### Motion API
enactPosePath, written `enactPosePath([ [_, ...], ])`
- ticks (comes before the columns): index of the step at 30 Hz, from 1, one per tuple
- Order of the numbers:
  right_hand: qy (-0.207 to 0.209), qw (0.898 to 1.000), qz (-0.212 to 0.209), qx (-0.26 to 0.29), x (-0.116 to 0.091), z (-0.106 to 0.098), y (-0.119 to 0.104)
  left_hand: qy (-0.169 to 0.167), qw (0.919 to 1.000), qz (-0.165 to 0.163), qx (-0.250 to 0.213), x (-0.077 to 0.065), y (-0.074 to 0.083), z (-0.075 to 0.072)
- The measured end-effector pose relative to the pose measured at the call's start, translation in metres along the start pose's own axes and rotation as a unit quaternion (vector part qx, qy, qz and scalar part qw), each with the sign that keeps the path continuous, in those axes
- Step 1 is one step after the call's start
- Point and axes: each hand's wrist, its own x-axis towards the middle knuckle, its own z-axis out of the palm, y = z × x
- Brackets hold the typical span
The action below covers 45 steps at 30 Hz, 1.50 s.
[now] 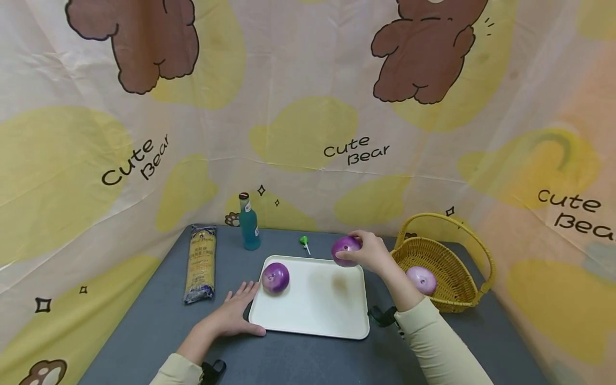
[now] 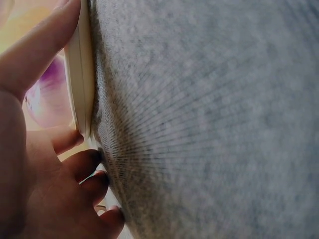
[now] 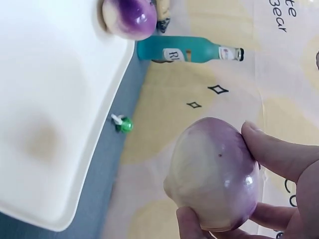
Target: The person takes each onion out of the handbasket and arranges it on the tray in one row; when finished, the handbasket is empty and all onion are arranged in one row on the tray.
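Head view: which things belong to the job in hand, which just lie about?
Likely job:
white rectangular tray
round purple onion on it
round purple onion in the right hand
yellow woven basket
round pale purple onion inside

Seemingly lying about:
tall teal bottle
green white-stick lollipop
long yellow packet

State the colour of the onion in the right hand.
Purple fading to creamy white; the onion shows best in the right wrist view.
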Motion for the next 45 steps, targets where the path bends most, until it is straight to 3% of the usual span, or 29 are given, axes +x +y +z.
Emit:
enactPosePath([
  [12, 0.004, 1.0, 0.0, 0.022, 0.003, 0.029, -0.011, -0.001, 1.0, -0.007, 0.004, 0.001, 0.0, 0.0],
  [21, 0.011, 0.999, 0.004, 0.049, 0.0, 0.056, -0.015, 0.003, 1.0, 0.008, 0.002, 0.001, 0.002, 0.002],
  [35, -0.013, 0.998, 0.004, 0.065, 0.007, 0.121, 0.007, 0.004, 1.0, 0.007, 0.004, 0.004, -0.002, 0.002],
  [40, -0.017, 0.998, 0.014, 0.063, 0.006, 0.132, 0.009, 0.002, 1.0, 0.008, 0.003, 0.003, -0.002, 0.002],
  [45, -0.023, 0.998, -0.005, 0.064, 0.005, 0.138, 0.007, 0.003, 1.0, 0.003, 0.001, 0.002, -0.004, 0.002],
])
